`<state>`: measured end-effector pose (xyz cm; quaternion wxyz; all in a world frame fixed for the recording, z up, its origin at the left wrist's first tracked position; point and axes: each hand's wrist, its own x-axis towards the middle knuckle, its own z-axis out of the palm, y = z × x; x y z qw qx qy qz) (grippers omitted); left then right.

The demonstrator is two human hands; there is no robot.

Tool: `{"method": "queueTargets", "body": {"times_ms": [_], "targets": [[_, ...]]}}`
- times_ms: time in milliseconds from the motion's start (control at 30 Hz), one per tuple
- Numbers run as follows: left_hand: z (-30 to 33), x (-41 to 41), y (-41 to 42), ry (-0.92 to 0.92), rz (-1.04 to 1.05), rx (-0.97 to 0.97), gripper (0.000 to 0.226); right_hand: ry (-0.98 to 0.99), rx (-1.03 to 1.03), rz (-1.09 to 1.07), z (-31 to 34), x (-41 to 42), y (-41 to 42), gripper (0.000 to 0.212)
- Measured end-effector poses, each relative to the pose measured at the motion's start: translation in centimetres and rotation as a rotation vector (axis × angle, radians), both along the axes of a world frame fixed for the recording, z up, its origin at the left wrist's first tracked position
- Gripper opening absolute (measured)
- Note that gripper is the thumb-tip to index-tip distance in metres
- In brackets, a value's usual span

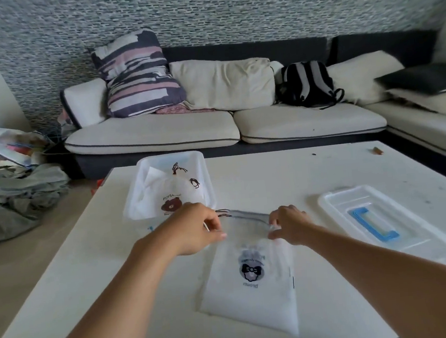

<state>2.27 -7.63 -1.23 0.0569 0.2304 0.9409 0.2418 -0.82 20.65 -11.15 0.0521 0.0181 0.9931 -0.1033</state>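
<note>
- The tub (146,172) sits on the counter (311,177) at eleven o'clock from the bag and holds more bags of the same kind.
- The left hand (194,229) has its grip closed to a pinch, thumb and fingertips on the bag's top left corner, where the dark drawstring (224,213) pokes out.
- The bag (252,295) lies flat mid-counter, mouth towards twelve o'clock, print up. It looks thin, soft and very light, so it would likely sag and fold if lifted by one corner. The corded hem at the mouth seems the firmest place to hold.
- The right hand (288,225) pinches the top right corner in the same closed grip.
- The lid (422,243) lies at three o'clock, apart from the bag.
</note>
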Motion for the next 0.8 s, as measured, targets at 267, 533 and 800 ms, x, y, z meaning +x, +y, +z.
{"method": "queueTargets", "body": {"times_ms": [267, 533, 800], "targets": [[0.6, 0.0, -0.1, 0.061, 0.321, 0.324, 0.045, 0.045, -0.557, 0.067, 12.2, 1.6, 1.8, 0.019], [5.2, 3.7, 3.0, -0.438, 0.168, 1.322, 0.043, 0.145, -1.157, 0.177, 20.2, 7.6, -3.2, 0.014], [5.7, 4.2, 2.4, -0.141, 0.45, 1.314, 0.017, 0.24, -1.298, -0.16, 17.1, 9.9, -4.4, 0.048]]}}
